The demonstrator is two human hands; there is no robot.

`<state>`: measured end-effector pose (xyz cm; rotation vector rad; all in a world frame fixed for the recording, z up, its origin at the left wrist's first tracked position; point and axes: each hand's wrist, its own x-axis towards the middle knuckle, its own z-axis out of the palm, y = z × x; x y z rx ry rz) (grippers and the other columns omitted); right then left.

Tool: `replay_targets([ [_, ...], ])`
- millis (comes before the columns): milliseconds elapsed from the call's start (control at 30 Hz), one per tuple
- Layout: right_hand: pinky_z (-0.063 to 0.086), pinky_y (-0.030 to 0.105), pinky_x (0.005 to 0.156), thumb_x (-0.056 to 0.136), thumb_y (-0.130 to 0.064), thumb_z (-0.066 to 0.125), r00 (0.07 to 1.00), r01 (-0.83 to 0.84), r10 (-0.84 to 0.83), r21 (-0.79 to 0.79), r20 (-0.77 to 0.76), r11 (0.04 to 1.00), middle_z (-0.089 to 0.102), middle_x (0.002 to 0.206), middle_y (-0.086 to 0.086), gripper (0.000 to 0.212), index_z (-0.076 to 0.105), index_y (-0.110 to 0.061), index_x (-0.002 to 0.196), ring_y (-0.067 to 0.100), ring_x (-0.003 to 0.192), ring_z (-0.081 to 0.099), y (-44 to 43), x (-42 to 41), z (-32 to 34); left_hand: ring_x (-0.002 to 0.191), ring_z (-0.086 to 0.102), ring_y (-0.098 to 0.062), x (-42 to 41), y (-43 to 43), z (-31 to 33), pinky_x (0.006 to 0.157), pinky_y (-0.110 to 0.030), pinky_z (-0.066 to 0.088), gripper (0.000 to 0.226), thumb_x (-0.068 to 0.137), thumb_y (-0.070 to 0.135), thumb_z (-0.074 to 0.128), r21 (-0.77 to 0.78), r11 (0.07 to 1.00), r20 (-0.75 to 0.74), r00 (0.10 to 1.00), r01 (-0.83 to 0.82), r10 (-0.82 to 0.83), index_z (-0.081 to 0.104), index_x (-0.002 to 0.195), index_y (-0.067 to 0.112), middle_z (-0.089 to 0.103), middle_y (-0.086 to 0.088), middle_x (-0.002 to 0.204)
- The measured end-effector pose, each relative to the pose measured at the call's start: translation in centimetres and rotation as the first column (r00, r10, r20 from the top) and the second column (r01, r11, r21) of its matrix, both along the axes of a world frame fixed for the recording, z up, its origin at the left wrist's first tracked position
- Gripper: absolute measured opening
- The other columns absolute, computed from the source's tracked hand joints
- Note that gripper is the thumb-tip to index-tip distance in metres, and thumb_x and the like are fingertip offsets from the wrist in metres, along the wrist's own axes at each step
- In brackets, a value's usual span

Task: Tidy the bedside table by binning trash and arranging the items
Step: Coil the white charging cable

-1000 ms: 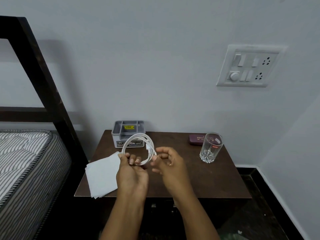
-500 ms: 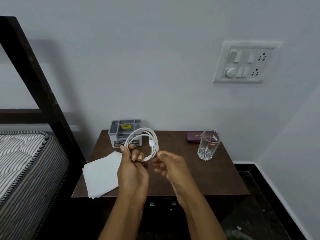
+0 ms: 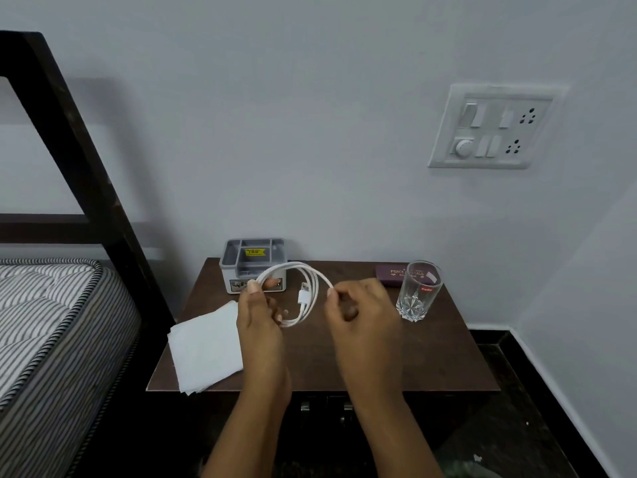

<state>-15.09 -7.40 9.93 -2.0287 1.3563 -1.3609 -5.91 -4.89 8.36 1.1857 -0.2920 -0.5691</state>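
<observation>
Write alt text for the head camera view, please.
Two hands, left hand and right hand, hold a coiled white charging cable above a brown bedside table with paper napkins, a grey organizer, a drinking glass.

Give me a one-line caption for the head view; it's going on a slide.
Both hands, left and right, coil a white cable above the bedside table.

I saw a white plastic switchboard on the grey wall, and a striped mattress at left.
</observation>
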Motion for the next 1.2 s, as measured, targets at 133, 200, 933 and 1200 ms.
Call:
replay_targets([
  [133, 0.048, 0.030, 0.057, 0.087, -0.026, 0.060, 0.972, 0.132, -0.190, -0.341, -0.141, 0.931, 0.057, 0.087, -0.001, 0.007, 0.066, -0.021, 0.086, 0.018, 0.071, 0.054, -0.7, -1.3, 0.9, 0.064, 0.052, -0.018, 0.5, 0.5, -0.1, 0.058, -0.027, 0.049, 0.032, 0.098, 0.042, 0.033, 0.138, 0.990, 0.165, 0.986, -0.017, -0.006, 0.053, 0.081, 0.025, 0.046, 0.004, 0.070],
  [200, 0.043, 0.028, 0.063, 0.090, -0.026, 0.058, 0.948, 0.188, -0.276, -0.421, -0.160, 0.887, 0.055, 0.087, 0.003, 0.013, 0.067, -0.018, 0.089, 0.018, 0.073, 0.050, -0.9, -2.0, 1.4, 0.064, 0.051, -0.017, 0.5, 0.7, 0.1, 0.065, -0.035, 0.051, 0.030, 0.097, 0.044, 0.035, 0.194, 0.981, 0.253, 0.967, -0.018, -0.033, 0.053, 0.083, 0.024, 0.051, 0.001, 0.072],
  [933, 0.053, 0.037, 0.070, 0.087, -0.017, 0.056, 0.957, -0.205, 0.224, 0.118, -0.182, 0.972, 0.063, 0.092, -0.012, 0.020, 0.066, -0.031, 0.097, 0.010, 0.083, 0.059, -1.0, -1.9, 0.1, 0.060, 0.047, -0.010, 0.4, 0.7, 0.0, 0.054, -0.026, 0.039, 0.022, 0.097, 0.033, 0.043, 0.245, 0.959, 0.152, 0.971, 0.142, -0.183, 0.059, 0.087, 0.020, 0.053, 0.002, 0.069],
  [1200, 0.045, 0.007, 0.069, 0.083, -0.009, 0.065, 0.952, -0.262, 0.204, 0.265, 0.228, 0.928, 0.069, 0.088, -0.005, 0.017, 0.073, -0.022, 0.092, 0.001, 0.077, 0.063, -1.1, -1.0, -0.3, 0.057, 0.044, -0.010, 0.3, 0.6, -0.1, 0.058, -0.028, 0.038, 0.023, 0.097, 0.033, 0.043, 0.211, 0.973, 0.209, 0.968, 0.090, -0.135, 0.059, 0.093, 0.017, 0.050, 0.005, 0.064],
])
